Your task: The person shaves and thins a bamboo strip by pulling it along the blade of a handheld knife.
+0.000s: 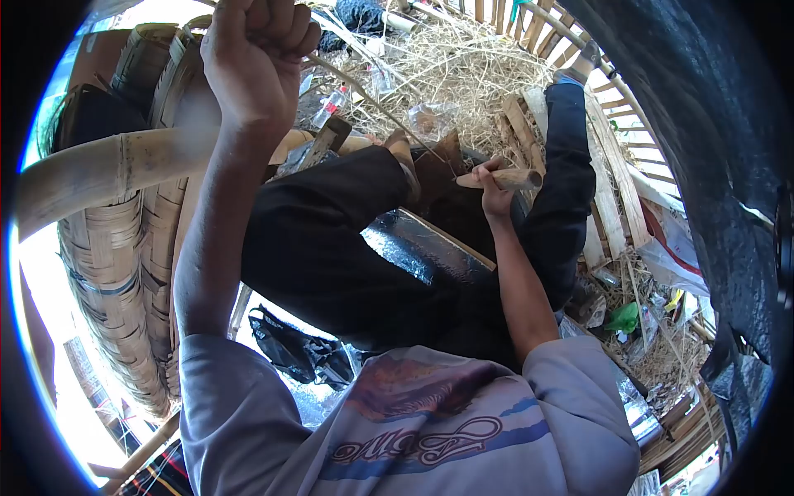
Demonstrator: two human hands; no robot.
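Observation:
My left hand (269, 50) is raised at the upper left, its fingers curled into a fist. From this fist a thin bamboo strip (376, 101) slants down to the right, its upper end hidden by the hand. My right hand (494, 192) is closed round a thick, tapered wooden handle (517, 178) above my thighs. The strip meets the narrow end of this handle. Beside that end is a dark brown piece (447, 152); whether it belongs to the handled tool I cannot tell.
A thick bamboo pole (99, 169) crosses at left, near stacked woven bamboo baskets (107, 289). Straw (480, 62) and a plastic bottle (331, 106) lie ahead. A slatted bamboo fence (633, 103) curves round at right, before a dark plastic sheet (686, 124).

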